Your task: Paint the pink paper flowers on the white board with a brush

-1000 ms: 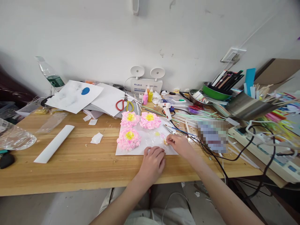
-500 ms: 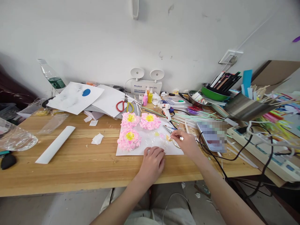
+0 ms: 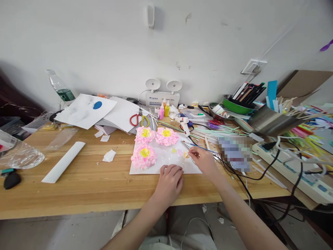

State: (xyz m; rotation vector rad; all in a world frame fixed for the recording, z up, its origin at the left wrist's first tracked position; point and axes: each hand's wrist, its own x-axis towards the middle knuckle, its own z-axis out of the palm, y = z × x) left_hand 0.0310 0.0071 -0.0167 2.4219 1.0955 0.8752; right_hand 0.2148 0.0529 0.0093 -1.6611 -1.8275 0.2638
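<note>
A white sheet of paper (image 3: 161, 162) lies on the wooden table, marked with small yellow, pink and orange smears. Three fluffy pink flowers with yellow centres are on it: one front left (image 3: 144, 156), one back left (image 3: 145, 134) and one at the back (image 3: 166, 136). My left hand (image 3: 170, 177) rests over the sheet's front edge, fingers lying flat and slightly bent. At the orange smear (image 3: 185, 155), my right hand (image 3: 201, 159) has its thumb and fingers pinched together; what they hold is too small to make out. Scissors (image 3: 186, 144) lie just behind it.
A white glue gun (image 3: 184, 125) and small paint bottles (image 3: 161, 112) stand behind the sheet. To the right are a phone (image 3: 235, 152), black cables and a power strip (image 3: 293, 170). A rolled paper (image 3: 63, 162) and a plastic bottle (image 3: 18, 152) are at left.
My right hand has shifted slightly, still pinching over the orange smear. My left hand stays on the sheet's edge. The whole view has tilted a little.
</note>
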